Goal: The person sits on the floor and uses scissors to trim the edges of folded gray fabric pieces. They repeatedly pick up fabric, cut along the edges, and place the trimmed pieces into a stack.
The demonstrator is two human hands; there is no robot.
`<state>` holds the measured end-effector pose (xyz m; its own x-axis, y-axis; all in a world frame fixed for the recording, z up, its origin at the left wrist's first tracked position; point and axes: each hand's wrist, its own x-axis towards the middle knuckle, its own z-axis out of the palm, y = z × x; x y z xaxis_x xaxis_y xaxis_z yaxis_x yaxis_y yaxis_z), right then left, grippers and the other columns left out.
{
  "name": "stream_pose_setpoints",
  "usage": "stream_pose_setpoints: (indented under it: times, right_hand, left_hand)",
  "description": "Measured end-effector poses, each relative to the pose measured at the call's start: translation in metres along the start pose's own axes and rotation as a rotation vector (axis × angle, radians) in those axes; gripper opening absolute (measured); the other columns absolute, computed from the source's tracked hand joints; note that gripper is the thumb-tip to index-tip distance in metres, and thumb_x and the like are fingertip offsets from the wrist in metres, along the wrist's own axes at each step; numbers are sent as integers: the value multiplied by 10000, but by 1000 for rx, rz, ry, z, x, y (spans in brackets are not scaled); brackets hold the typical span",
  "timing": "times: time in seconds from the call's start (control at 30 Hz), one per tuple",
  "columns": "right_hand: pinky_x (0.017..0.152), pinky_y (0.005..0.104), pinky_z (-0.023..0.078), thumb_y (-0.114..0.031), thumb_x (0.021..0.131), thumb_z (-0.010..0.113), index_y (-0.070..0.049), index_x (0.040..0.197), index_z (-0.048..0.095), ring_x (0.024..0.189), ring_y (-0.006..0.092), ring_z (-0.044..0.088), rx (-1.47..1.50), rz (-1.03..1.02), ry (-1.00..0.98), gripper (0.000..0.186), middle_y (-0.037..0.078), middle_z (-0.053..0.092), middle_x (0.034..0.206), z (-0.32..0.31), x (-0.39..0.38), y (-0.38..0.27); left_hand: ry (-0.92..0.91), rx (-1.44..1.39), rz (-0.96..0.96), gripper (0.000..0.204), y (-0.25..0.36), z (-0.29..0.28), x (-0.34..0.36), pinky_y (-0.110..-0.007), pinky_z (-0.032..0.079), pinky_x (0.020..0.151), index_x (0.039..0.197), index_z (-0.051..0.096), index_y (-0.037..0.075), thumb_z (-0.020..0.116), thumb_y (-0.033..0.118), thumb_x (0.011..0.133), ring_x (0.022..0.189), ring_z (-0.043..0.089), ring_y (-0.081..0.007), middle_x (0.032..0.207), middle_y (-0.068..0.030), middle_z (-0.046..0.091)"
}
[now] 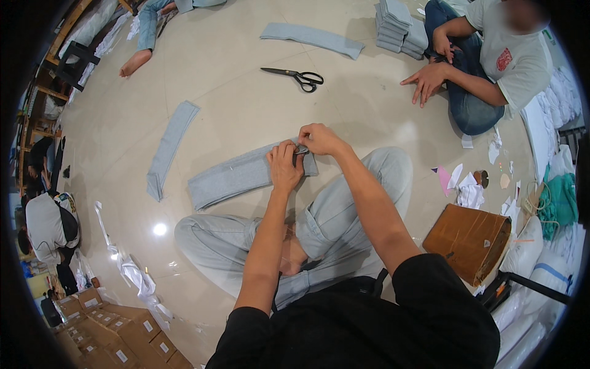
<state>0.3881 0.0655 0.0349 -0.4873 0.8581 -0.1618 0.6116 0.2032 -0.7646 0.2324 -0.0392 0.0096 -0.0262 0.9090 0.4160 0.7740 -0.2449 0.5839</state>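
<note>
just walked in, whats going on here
Seated cross-legged, the wearer has the left hand and right hand at the right end of a folded grey cloth on the floor. Scissors lie beyond it, untouched. A co-worker sits at upper right, near stacked grey cloths.

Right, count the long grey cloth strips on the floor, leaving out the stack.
3: nearest strip, under the left hand; left strip; far strip, beyond the scissors. More may be hidden.
</note>
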Motion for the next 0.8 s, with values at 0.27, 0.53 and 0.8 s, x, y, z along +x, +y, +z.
stream_pose_setpoints:
  times: [0.27, 0.53, 0.8]
  right_hand:
    - [775, 442, 572, -250, 926, 698, -62, 935, 776, 854, 339, 739, 59, 69, 322, 204, 155, 768, 900, -8, 4, -3]
    - [776, 408, 560, -286, 904, 714, -68, 925, 763, 826, 305, 730, -34, 39, 76, 225, 120, 775, 921, -5, -1, -14]
    - [773, 433, 551, -229, 881, 702, -79, 940, 747, 844, 311, 718, -30, 17, 22, 167, 111, 765, 912, 1, 3, -6]
  left_hand:
    - [-24, 12, -24, 271, 1, -1, 2, -430, 365, 923, 1015, 606, 85, 769, 100, 799, 1035, 556, -290, 1111, -53, 623]
    - [1, 24, -19, 272, -4, -2, -2, -431, 368, 943, 1029, 613, 89, 766, 109, 804, 1053, 559, -294, 1154, -52, 632]
    - [-10, 12, -11, 252, -1, -4, 0, -430, 369, 953, 1062, 627, 90, 754, 140, 851, 1059, 558, -285, 1251, -30, 643]
